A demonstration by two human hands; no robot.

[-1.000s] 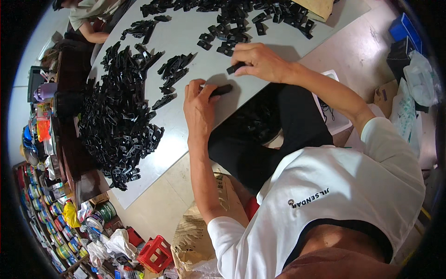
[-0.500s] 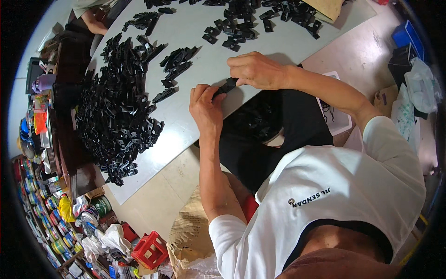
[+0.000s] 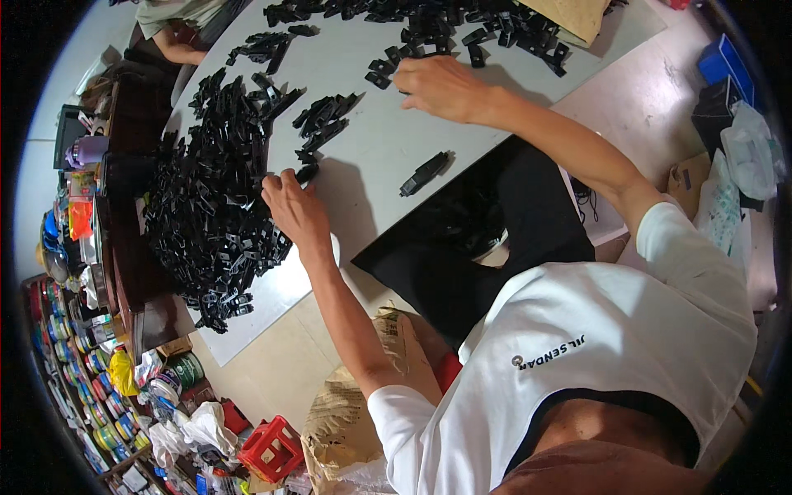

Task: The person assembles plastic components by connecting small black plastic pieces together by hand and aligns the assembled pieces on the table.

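Note:
My left hand (image 3: 299, 213) is at the right edge of a large heap of long black plastic parts (image 3: 210, 190), its fingers closed on one black plastic part (image 3: 307, 174). Farther right, my right hand (image 3: 445, 87) reaches over the table beside several small black plastic pieces (image 3: 380, 73). Its fingers are curled down, and whatever they grip is hidden. A single long black part (image 3: 425, 173) lies alone near the table's front edge, apart from both hands. A small cluster of similar parts (image 3: 323, 115) sits between the heap and my right hand.
More black pieces (image 3: 429, 33) spread along the far side of the white table (image 3: 371, 148), near a brown paper bag (image 3: 577, 16). Another person's arm (image 3: 177, 49) rests at the far left. A paper sack (image 3: 351, 412) and a red plastic crate (image 3: 271, 448) stand on the floor at lower left.
The black part that both hands held now lies on the table. My left hand has moved left to the heap and grips a part; my right hand has moved away to the small pieces.

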